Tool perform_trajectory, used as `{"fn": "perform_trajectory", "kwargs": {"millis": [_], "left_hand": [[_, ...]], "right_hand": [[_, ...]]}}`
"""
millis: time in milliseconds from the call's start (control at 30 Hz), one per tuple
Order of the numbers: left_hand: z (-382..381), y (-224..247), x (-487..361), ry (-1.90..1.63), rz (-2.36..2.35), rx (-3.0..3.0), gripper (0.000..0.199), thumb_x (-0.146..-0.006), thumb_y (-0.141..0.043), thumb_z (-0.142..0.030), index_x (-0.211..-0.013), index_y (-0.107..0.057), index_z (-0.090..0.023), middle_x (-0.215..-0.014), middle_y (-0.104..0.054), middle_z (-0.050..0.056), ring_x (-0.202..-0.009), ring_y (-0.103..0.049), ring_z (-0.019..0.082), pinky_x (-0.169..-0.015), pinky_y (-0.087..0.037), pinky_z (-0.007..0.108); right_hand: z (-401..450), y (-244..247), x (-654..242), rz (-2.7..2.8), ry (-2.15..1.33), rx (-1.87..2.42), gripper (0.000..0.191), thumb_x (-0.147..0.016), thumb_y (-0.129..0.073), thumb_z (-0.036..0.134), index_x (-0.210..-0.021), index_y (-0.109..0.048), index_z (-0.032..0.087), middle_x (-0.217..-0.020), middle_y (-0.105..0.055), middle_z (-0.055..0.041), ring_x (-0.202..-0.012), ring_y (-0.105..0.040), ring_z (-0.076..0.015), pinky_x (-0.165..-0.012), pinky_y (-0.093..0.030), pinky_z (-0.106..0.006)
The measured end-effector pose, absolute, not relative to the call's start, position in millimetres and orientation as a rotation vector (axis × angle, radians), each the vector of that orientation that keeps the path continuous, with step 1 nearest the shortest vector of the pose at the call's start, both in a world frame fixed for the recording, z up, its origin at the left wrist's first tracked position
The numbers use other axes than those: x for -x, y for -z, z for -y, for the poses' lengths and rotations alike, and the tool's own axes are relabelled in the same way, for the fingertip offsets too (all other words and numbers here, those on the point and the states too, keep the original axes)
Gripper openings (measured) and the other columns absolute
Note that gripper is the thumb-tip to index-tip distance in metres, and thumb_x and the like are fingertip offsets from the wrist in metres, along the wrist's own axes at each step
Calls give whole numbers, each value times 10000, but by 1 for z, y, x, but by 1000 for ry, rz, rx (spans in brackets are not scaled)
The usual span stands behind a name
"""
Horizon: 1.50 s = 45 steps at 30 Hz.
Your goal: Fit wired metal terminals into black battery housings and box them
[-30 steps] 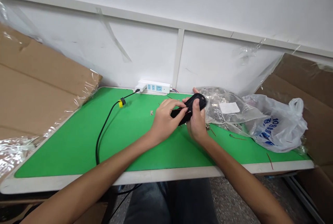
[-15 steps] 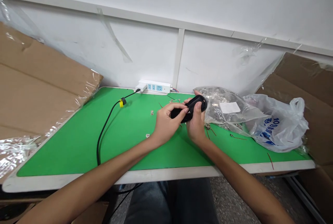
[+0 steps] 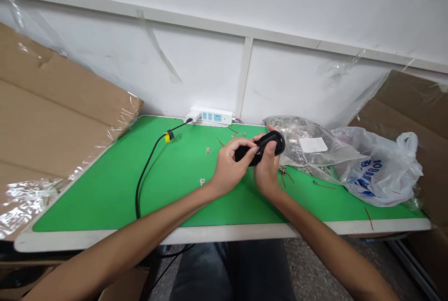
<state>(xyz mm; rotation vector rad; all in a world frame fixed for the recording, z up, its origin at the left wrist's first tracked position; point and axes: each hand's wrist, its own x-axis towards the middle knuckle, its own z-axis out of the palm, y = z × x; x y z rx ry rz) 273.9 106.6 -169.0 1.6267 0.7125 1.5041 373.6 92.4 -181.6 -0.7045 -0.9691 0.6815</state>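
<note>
A black, rounded plastic casing point(image 3: 275, 141) is held above the green mat, tilted up toward the right. My right hand point(image 3: 268, 170) wraps around its right end, thumb on the upper face and fingers behind. My left hand point(image 3: 231, 163) is at the casing's left part, thumb and forefinger pinched together against its inner face. Whatever sits between those fingertips is too small to make out; a tiny shiny spot shows just beside them. Under the hands, a little heap of metal pieces with red wires point(image 3: 283, 170) lies partly hidden.
A power strip point(image 3: 217, 116) with a plugged-in black cable point(image 3: 143, 177) lies at the wall. Small metal pieces point(image 3: 202, 181) dot the green mat point(image 3: 98, 189). To the right are a clear bag of parts point(image 3: 297, 128) and a white plastic bag point(image 3: 381, 170). Cardboard point(image 3: 63, 100) flanks the table.
The whole view has shifted slightly, so everything appears a little farther right. Both hands keep the same hold on the casing, with the left fingertips still pinched at its face.
</note>
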Motion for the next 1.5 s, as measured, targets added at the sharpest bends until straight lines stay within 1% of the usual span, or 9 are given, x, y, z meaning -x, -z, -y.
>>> {"fn": "perform_trajectory", "kwargs": {"millis": [367,567,700,867,1067,1267,1333,1400,1500], "left_hand": [[-111,169,-274,-1433,-638,-1553,203,-931,-772,-349,-1021,-702,-181,-1100,-719,83,-1106,-678,201,-991,-538,315],[-133,157,-250,-1225,-536,-2038,585,-943,-769,-374,-1466,-540,-242,-1404,-664,126,-1002,-723,175,-922,-597,326],[-138,153,-237,-1111,-470,-2516,565,-1015,-677,-358,-1532,-503,-214,-1418,-681,146,-1192,-724,250,-1022,-589,388],[-139,149,-233,-1387,-218,-2767,494,-997,-683,-193,-1473,-558,-230,-1308,-750,103,-1212,-725,218,-1069,-584,402],[-147,146,-226,-1587,-243,-2757,476,-1004,-599,-102,-1459,-580,-239,-1424,-690,124,-1368,-639,224,-1133,-558,448],[-147,149,-230,-1464,-479,-2628,429,-1025,-591,-203,-1450,-607,-256,-1471,-662,102,-1399,-613,238,-1195,-491,459],[-146,146,-232,-1427,-753,-2385,458,-1015,-639,-311,-1467,-596,-249,-1384,-713,109,-1296,-677,252,-1137,-521,444],[-146,143,-233,-1266,-884,-2055,487,-998,-661,-467,-1413,-625,-213,-1104,-791,102,-987,-764,236,-912,-603,377],[-145,143,-237,-829,-744,-1582,577,-976,-584,-682,-1197,-679,-157,-814,-746,81,-635,-695,179,-615,-567,293]], "right_hand": [[-100,175,-398,1237,-611,776,662,-1020,-391,761,-1485,-503,303,-1123,-648,-92,-1038,-667,-226,-1008,-578,-437],[-102,168,-423,1469,-409,821,860,-959,-236,887,-1238,-742,251,-1176,-684,-128,-1195,-647,-306,-1074,-551,-506],[-97,167,-428,1591,-257,736,806,-961,-272,878,-1170,-775,285,-1246,-635,-114,-1224,-620,-303,-1098,-537,-512],[-98,167,-436,1610,-98,669,803,-890,-356,938,-1360,-596,332,-1358,-545,-111,-1347,-540,-343,-1194,-446,-595],[-97,163,-434,1679,-555,708,1168,-752,-466,1022,-1624,-222,286,-1650,-347,-162,-1555,-362,-368,-1262,-382,-575],[-104,164,-441,1657,-647,678,1079,-787,-654,889,-1576,-310,239,-1534,-498,-187,-1453,-505,-337,-1226,-432,-532],[-107,165,-449,1634,-564,697,1084,-778,-661,891,-1574,-319,240,-1530,-502,-190,-1453,-508,-336,-1224,-434,-529],[-110,167,-456,1655,-453,741,1133,-742,-684,902,-1586,-315,242,-1547,-490,-190,-1462,-500,-346,-1240,-413,-539],[-114,172,-462,1771,-306,864,1211,-676,-775,868,-1608,-314,247,-1600,-447,-182,-1493,-460,-367,-1270,-362,-559]]}}
